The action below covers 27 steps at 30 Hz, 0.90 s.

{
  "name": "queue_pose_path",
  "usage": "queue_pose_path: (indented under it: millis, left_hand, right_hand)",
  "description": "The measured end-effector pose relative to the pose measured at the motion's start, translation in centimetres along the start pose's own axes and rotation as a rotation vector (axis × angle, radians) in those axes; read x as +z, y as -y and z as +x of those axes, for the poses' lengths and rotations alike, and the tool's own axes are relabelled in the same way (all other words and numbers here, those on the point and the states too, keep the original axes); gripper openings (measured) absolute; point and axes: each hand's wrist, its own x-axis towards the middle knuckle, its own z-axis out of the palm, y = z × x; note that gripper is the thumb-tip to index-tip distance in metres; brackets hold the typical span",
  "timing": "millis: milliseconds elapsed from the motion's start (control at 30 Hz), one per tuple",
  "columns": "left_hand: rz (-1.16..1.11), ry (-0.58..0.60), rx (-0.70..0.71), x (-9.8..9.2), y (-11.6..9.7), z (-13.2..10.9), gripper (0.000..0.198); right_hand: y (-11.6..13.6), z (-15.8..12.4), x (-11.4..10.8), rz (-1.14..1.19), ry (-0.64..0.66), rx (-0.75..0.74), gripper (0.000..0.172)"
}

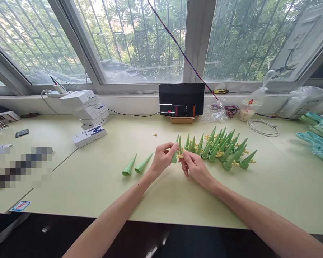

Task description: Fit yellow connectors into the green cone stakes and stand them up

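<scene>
"Pale green worktop [97, 193] below barred windows [140, 43] — what is the condition of each hand?"

"Left hand [163, 156]: thumb and fingers clamped on a green cone [174, 157], wide end down. Right hand [193, 166]: thumb and fingers clamped on a small yellow fitting [179, 156], held at the cone, directly between both hands. Whether the fitting is seated in the cone cannot be told."

"Which parts are to the left?"

"Two loose cones [129, 166] lie near the left hand, on its outer side, with open ends toward the operator. One loose yellow fitting [154, 134] lies beyond the left hand, on the window side."

"Parts to the right?"

"Beyond the right hand and to its right — a cluster of cones with yellow fittings [227, 152], tips upward."

"Remaining items?"

"White boxes [82, 98]: stacked well to the left of the left hand. Phone [187, 110] with lit digits: beyond both hands, in front of a black panel [181, 93]"
</scene>
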Motion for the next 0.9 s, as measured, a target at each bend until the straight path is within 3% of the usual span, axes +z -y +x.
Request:
queue_pose_path:
  millis: [267,433,700,900]
  left_hand:
    - [0.081,-0.179,0.010,-1.9,-0.2,1.2,0.036]
    - [0.362,-0.248,-0.054,-3.3,0.6,2.1,0.027]
    - [0.650,-0.099,-0.126,-3.2,1.2,1.6,0.030]
    - [0.826,0.084,-0.183,-3.3,1.3,1.4,0.026]
  right_hand:
    - [-0.2,0.1,-0.1,-0.052,-0.033,0.001,0.041]
    - [-0.1,0.0,-0.1,-0.086,-0.044,0.012,0.043]
    - [-0.3,0.1,-0.1,-0.133,-0.048,-0.013,0.043]
    - [-0.4,0.0,-0.1,-0.175,-0.048,-0.010,0.044]
